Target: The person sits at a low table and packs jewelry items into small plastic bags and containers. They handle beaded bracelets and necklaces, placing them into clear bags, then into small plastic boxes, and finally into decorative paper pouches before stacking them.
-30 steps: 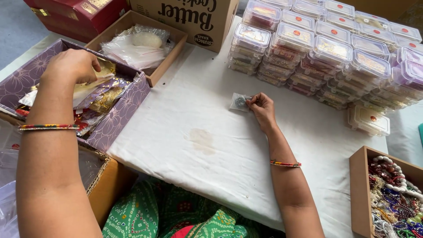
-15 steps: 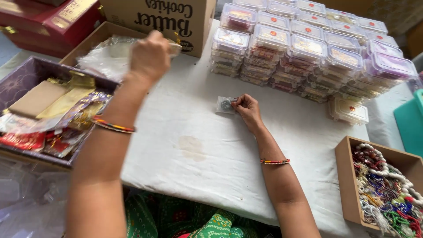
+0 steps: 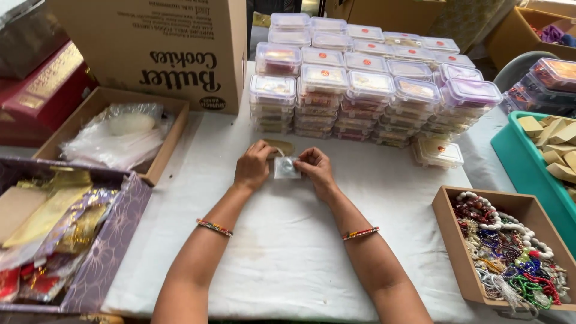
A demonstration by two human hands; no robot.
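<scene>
1. Head view looks down on both hands meeting over a white cloth-covered table (image 3: 288, 252).
2. Left hand (image 3: 253, 167) and right hand (image 3: 316, 170) pinch the opposite edges of a small clear plastic pouch (image 3: 286, 168), thin and glossy, held between the fingertips just above the cloth.
3. A flat tan card (image 3: 280, 146) sits just behind the pouch, touching the left fingers; whether they grip it I cannot tell.
4. Beyond the hands rise stacks of clear lidded plastic boxes (image 3: 360, 90), rectangular with rounded corners.
5. Left of the left hand lies a shallow cardboard tray (image 3: 157, 159) of crinkled transparent bags, and nearer, a purple patterned box (image 3: 114, 240) of shiny gold foil packets.
6. Right of the right hand stands a brown cardboard box (image 3: 453, 240) heaped with glossy round beads in many colours.
7. Each wrist wears a thin multicoloured beaded bangle (image 3: 360, 233).
</scene>
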